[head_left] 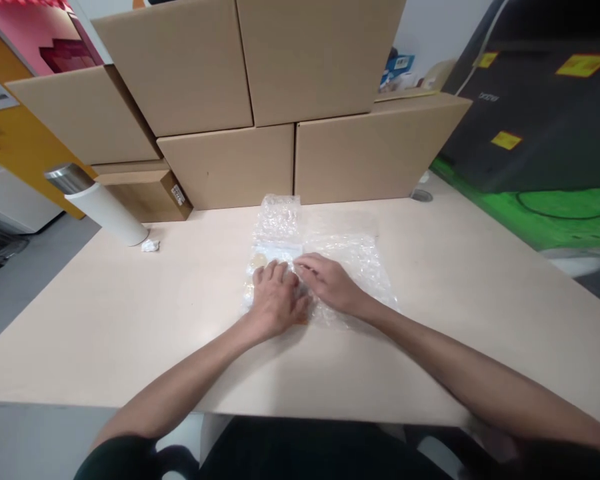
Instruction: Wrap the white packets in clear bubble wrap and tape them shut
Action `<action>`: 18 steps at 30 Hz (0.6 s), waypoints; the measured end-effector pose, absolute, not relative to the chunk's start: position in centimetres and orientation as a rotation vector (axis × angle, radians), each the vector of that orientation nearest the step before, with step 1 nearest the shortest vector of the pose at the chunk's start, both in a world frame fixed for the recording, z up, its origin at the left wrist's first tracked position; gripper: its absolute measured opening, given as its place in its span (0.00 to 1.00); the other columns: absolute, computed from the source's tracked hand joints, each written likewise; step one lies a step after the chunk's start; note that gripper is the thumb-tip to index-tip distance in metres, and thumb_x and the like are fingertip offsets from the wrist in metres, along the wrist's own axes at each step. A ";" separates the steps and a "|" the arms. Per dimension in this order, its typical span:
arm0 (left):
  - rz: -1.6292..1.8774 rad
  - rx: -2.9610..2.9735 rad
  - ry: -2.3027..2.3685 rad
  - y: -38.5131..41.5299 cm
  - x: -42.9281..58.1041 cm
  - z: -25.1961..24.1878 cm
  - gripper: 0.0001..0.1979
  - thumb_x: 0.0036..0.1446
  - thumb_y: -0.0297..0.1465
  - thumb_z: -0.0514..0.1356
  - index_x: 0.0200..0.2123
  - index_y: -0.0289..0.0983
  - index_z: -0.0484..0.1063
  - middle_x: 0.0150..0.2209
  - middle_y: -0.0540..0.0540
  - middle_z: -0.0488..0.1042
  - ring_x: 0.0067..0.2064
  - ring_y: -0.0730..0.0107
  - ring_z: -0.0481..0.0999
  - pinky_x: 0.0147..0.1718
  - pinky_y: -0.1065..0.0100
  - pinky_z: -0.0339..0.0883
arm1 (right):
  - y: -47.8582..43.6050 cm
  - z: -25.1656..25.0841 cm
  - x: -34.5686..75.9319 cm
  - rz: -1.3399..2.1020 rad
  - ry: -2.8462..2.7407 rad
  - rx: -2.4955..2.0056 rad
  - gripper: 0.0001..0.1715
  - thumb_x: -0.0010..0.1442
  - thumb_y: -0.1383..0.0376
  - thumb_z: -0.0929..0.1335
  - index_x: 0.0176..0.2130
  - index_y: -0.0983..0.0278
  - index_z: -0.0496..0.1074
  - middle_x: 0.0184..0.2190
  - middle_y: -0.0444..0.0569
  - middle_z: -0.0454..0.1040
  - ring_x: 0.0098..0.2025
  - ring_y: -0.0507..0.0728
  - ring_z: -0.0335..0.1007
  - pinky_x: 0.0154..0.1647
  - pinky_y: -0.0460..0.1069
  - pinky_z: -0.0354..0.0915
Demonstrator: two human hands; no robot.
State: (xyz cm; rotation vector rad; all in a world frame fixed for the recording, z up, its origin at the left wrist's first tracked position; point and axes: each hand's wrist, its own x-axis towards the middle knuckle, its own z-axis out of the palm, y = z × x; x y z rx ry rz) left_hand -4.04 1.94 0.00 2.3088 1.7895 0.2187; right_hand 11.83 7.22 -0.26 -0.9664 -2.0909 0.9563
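A sheet of clear bubble wrap lies spread on the table, and a strip of it reaches back toward the cartons. On its left part sits a clear plastic packet with pale, yellowish round shapes inside. My left hand rests palm down on this packet, fingers spread and slightly bent. A bit of something orange shows beneath its thumb side. Just right of it, my right hand is closed at the packet's edge over the wrap, fingertips drawn together. What they pinch is hidden.
Stacked cardboard boxes wall off the table's back. A white bottle with a metal cap stands at the left, beside a crumpled white scrap. A small dark round object lies back right. The table's front edge is close to my body.
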 end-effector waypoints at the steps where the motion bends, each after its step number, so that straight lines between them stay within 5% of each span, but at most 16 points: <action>1: 0.252 2.288 1.774 1.9 -4.6 0.1 0.19 0.61 0.41 0.60 0.52 0.38 0.70 0.64 0.34 0.62 0.69 0.39 0.50 0.63 0.39 0.44 | 7.4 -0.4 11.3 0.985 -2.131 -0.942 0.16 0.66 0.56 0.58 0.35 0.61 0.69 0.36 0.51 0.74 0.41 0.58 0.69 0.47 0.55 0.64; 4: 0.535 2.074 1.913 2.0 -7.1 0.5 0.25 0.60 0.41 0.59 0.58 0.39 0.67 0.68 0.33 0.54 0.70 0.35 0.46 0.62 0.33 0.43 | 7.7 -0.8 10.2 1.027 -2.201 -0.959 0.24 0.69 0.51 0.55 0.28 0.59 0.62 0.27 0.46 0.67 0.32 0.56 0.63 0.42 0.54 0.63; 7: 0.860 1.428 1.908 2.3 -10.0 0.7 0.36 0.56 0.41 0.62 0.64 0.35 0.58 0.60 0.29 0.62 0.62 0.42 0.64 0.57 0.43 0.60 | 7.5 -0.4 10.1 1.073 -2.168 -0.977 0.27 0.70 0.47 0.54 0.26 0.59 0.58 0.25 0.45 0.63 0.29 0.55 0.60 0.39 0.53 0.61; 10: 1.073 1.033 1.645 2.4 -10.9 1.0 0.43 0.50 0.39 0.66 0.66 0.34 0.53 0.50 0.36 0.68 0.48 0.57 0.75 0.48 0.56 0.70 | 7.2 0.3 10.8 1.275 -2.024 -1.039 0.28 0.68 0.44 0.56 0.27 0.60 0.64 0.28 0.46 0.69 0.32 0.56 0.64 0.40 0.54 0.62; 15: 1.251 1.334 1.454 1.9 -6.8 2.5 0.33 0.54 0.42 0.65 0.60 0.41 0.62 0.52 0.41 0.68 0.50 0.60 0.72 0.47 0.61 0.71 | 6.9 0.4 12.7 1.650 -1.637 -1.013 0.26 0.64 0.41 0.63 0.44 0.58 0.74 0.47 0.50 0.76 0.49 0.61 0.70 0.50 0.56 0.64; 18: 1.177 1.644 1.379 2.2 -3.2 3.0 0.27 0.61 0.45 0.60 0.61 0.44 0.63 0.56 0.41 0.66 0.56 0.57 0.68 0.53 0.56 0.67 | 6.6 -0.1 14.3 1.743 -1.439 -0.916 0.22 0.63 0.46 0.66 0.45 0.59 0.74 0.47 0.49 0.76 0.52 0.60 0.70 0.52 0.54 0.64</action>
